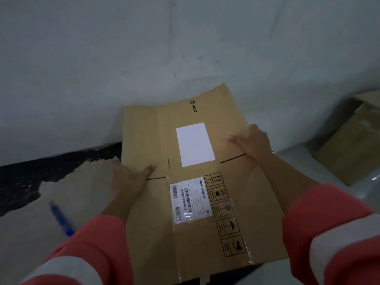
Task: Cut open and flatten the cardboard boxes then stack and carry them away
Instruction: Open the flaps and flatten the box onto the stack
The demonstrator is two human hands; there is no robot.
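Filling the middle before a pale wall (102, 58), the flattened box (226, 202) is pinched at both side edges by left hand (129, 182) and right hand (253, 142), thumbs on top. More boxes (353, 145) crowd the right. A blurred blue tool (60, 219) lies on the floor (24, 233) at left.

Illumination is dim and cool, with a grey-blue cast over the wall (144, 58). Light is soft and diffuse; shadows are faint. The white label (195, 144) on the cardboard box (246, 202) reads blown out. Clear tape (183, 215) over the barcode sticker (189, 198) shows glare. A blue object (60, 218) at lower left is smeared by blur. Sleeves (329, 212) stretch at the corners; sharpness is low.
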